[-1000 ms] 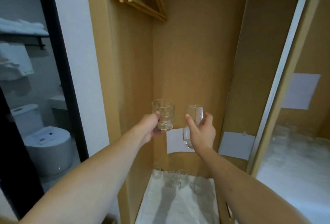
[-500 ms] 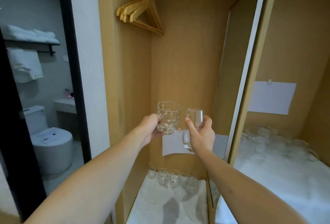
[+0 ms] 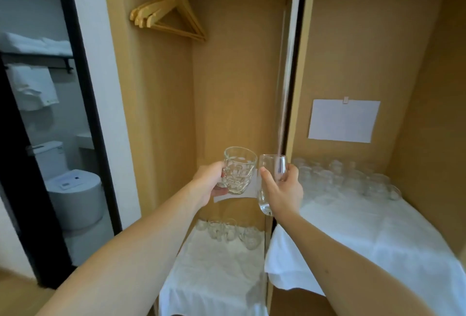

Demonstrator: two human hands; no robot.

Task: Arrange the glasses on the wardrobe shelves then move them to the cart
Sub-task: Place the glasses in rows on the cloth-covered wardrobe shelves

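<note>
1. Head view, looking forward and down into an open wooden wardrobe: I held one glass in each hand, both raised at about the same height in front of me.
2. In my left hand (image 3: 210, 182) I gripped a dimpled tumbler (image 3: 238, 170), fingers curled round its far side and thumb under its base, mouth upward.
3. In my right hand (image 3: 283, 191) I gripped a smooth tall glass (image 3: 271, 184), thumb along its near side and fingers wrapped behind, also upright. The two glasses stood just beside each other, nearly touching at the rim.
4. I judged I kept them upright and apart so they would not knock together while being carried.
5. Below and beyond my left hand lay the lower shelf (image 3: 214, 273), covered in white cloth, with a small row of glasses (image 3: 229, 231) at its back.
6. To the right of my right hand, and slightly beyond it, was a higher shelf (image 3: 365, 235), also cloth-covered, with a larger cluster of glasses (image 3: 345, 177) crowded along the back wall.
7. I took the cloth to be there to cushion the glass.
8. Above my hands hung wooden hangers (image 3: 167, 15). A sheet of paper (image 3: 344, 120) was pinned to the wall above the right shelf.
9. No cart was in sight, so I judged the arranging stage was under way.
</note>
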